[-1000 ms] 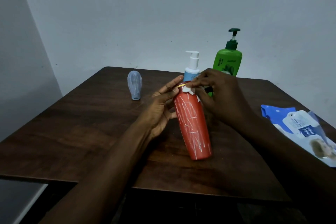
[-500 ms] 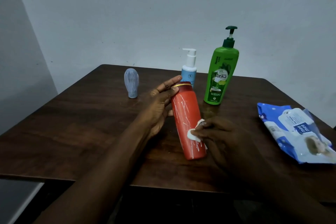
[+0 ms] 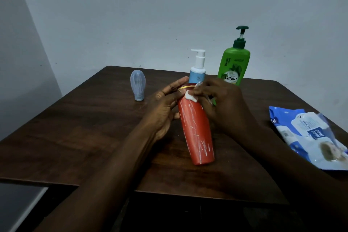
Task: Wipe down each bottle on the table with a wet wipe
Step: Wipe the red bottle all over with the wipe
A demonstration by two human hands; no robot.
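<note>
Near the middle of the dark brown wooden table (image 3: 75,137): a tall red-orange plastic bottle (image 3: 195,128) with a gold band and white streaks. Rests on its base, leans with its top away and slightly leftward. Steadied by the left hand (image 3: 163,107): fingers nearly straight, laid against the upper left side at the band, curled round nothing. At the top right side, the right hand (image 3: 226,103): fingertips bunched, pinching a small crumpled white wet wipe (image 3: 191,97), pressing it on the shoulder just under the band. Behind, upright: a light blue pump bottle (image 3: 197,75) with a white head and, to its right, a green plastic pump bottle (image 3: 234,66). Far left, well apart: a small translucent bluish bottle (image 3: 138,85) standing on its cap. By the right edge, lying flat: a blue and white wet wipe pack (image 3: 308,133).
</note>
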